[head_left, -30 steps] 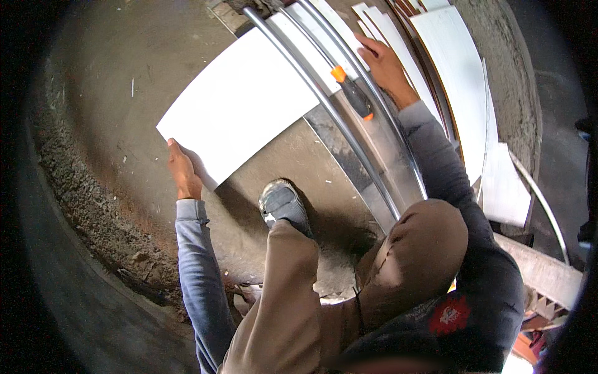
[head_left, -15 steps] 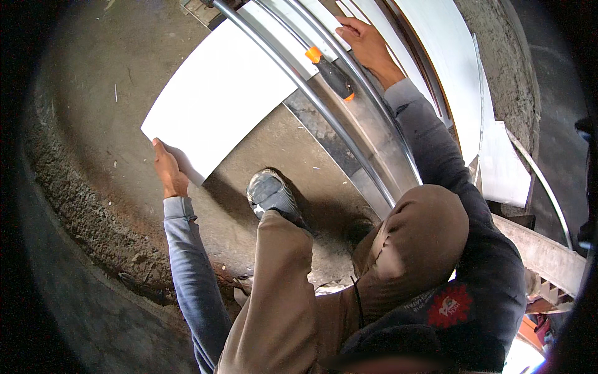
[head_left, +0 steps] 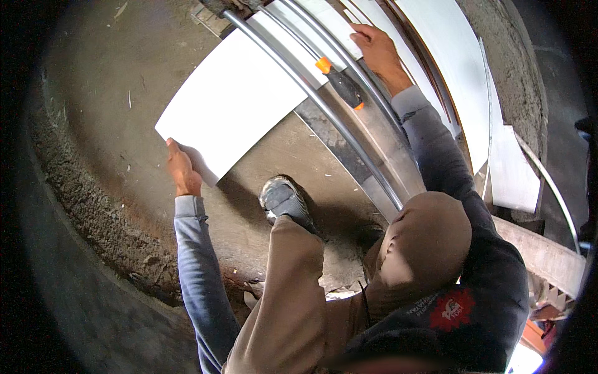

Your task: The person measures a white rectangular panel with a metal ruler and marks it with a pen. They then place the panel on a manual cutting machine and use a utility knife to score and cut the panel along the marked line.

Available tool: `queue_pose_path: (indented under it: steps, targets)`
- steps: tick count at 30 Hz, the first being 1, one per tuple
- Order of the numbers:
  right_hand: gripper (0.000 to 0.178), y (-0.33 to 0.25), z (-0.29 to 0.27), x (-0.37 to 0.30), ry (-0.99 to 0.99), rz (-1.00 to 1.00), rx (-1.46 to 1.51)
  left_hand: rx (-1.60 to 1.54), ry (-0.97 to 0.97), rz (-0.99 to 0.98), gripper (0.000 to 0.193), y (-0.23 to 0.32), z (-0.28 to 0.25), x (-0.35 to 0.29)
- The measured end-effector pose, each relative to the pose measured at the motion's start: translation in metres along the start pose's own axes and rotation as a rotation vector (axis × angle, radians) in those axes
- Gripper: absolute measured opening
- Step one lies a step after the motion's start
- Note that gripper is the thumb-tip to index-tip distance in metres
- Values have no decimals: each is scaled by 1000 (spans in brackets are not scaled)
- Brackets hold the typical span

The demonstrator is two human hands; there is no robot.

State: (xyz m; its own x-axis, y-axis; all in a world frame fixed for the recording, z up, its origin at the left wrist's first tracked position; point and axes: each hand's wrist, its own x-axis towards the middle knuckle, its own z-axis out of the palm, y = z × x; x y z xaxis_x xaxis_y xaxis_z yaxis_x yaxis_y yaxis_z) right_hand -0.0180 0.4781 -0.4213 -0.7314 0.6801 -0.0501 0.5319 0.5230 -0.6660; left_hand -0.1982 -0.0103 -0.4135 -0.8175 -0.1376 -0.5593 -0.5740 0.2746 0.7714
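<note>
A large white tile point(head_left: 237, 103) lies across a manual tile cutter point(head_left: 361, 143), under its two metal guide rails point(head_left: 311, 93). My left hand point(head_left: 182, 168) grips the tile's near corner, which overhangs the concrete floor. My right hand point(head_left: 377, 50) rests flat on the far part of the tile, past the rails. The cutter's black and orange handle point(head_left: 339, 81) sits on the rails between my hands. My grey shoe point(head_left: 283, 199) is planted on the floor just beside the cutter's base.
More white tiles point(head_left: 448, 56) lie stacked beyond the cutter, with a smaller piece point(head_left: 514, 174) to the right. A rough mortar ridge point(head_left: 93, 206) curves around the floor at left. A concrete edge point(head_left: 542, 255) runs at right.
The tile and cutter sit slightly differently in view as my head shifted. My left hand stays on the tile corner and my right hand stays on the far side.
</note>
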Motion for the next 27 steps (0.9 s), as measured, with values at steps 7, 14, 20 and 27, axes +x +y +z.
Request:
queue_pose_path:
  steps: [7, 14, 20, 27]
  targets:
    - [39, 12, -7, 9, -63, 12, 123, -71, 22, -2, 76, 8, 17, -14]
    - [38, 16, -7, 8, -91, 13, 133, -98, -45, -61, 72, 4, 9, -16]
    - [39, 12, -8, 6, -96, 23, 121, -122, -100, -61, 71, -1, 4, -10]
    - [39, 17, -3, 6, -18, -81, 60, -201, -142, -30, 69, -4, 6, -7]
